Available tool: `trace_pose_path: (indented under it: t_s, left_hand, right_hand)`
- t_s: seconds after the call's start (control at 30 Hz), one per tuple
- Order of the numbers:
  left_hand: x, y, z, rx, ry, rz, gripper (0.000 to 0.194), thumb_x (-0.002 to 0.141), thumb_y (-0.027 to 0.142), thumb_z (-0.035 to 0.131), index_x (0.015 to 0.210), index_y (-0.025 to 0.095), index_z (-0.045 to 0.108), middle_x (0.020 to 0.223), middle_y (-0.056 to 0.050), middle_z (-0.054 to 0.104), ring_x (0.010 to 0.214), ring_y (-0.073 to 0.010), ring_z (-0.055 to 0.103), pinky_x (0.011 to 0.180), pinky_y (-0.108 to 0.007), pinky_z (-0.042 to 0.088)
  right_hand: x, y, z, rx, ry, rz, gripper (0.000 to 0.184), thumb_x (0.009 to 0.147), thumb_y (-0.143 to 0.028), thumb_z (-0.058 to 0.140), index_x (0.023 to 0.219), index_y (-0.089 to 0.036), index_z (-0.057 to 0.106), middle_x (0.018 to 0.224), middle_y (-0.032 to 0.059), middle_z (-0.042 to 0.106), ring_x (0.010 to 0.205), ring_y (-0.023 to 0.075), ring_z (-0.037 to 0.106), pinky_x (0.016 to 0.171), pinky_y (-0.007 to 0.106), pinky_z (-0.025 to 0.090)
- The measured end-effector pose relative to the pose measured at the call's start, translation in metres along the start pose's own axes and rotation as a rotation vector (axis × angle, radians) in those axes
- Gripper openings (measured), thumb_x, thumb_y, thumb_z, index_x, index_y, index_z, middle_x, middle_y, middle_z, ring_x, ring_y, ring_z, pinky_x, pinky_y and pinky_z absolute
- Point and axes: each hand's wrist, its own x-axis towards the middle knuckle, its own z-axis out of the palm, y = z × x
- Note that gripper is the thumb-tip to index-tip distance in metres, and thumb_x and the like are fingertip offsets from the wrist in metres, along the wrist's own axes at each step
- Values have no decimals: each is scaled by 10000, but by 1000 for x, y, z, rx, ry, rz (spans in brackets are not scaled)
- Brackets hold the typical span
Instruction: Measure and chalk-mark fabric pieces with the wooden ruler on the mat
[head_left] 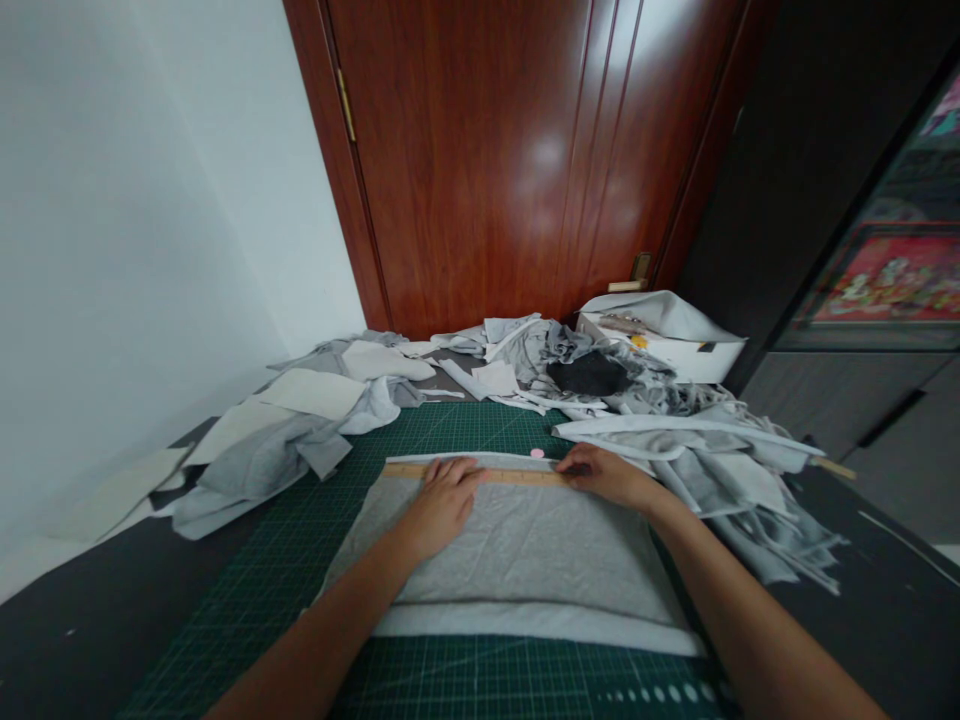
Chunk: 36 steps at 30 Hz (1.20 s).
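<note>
A piece of grey fabric lies spread on a green cutting mat, with paler strips along its far and near edges. Across its far side runs a wooden ruler. My left hand rests flat over the ruler's left half, fingers extended and pressing down. At the far right of the fabric, my right hand has its thumb and fingertips closed at the fabric's edge beside the ruler; the exact grip is partly hidden. A small pink disc, resembling tailor's chalk, sits just beyond the edge between my hands.
Grey and cream fabric scraps are heaped at the left. More scraps, a black cloth and a white box lie at the back right. A pale fabric strip stretches right of my hands. A wooden door stands behind.
</note>
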Motion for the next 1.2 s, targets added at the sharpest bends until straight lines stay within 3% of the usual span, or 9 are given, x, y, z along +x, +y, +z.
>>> trace_pose_path:
  t_s: [0.5, 0.77, 1.2]
  left_hand:
    - [0, 4, -3, 12, 6, -16, 430, 901, 110, 443, 1305, 225, 533, 1272, -86, 527, 1203, -240, 432, 1057, -453, 312]
    - [0, 4, -3, 0, 72, -42, 425, 885, 118, 478, 1268, 277, 572, 1156, -77, 527, 1133, -247, 451, 999, -446, 377]
    - [1, 5, -3, 7, 59, -37, 420, 889, 127, 466, 1272, 266, 569, 1159, -85, 523, 1136, -253, 441, 994, -448, 373]
  right_hand:
    - [-4, -16, 1, -116, 25, 26, 215, 697, -151, 615, 900, -163, 684, 896, 54, 652, 830, 197, 603, 776, 303, 465]
    - [-4, -11, 3, -143, 36, -20, 172, 739, -165, 609, 903, -166, 661, 889, 53, 630, 811, 183, 587, 758, 292, 452]
    - [-2, -8, 5, -129, 44, -6, 167, 741, -191, 611, 893, -163, 675, 880, 55, 648, 807, 193, 601, 753, 294, 454]
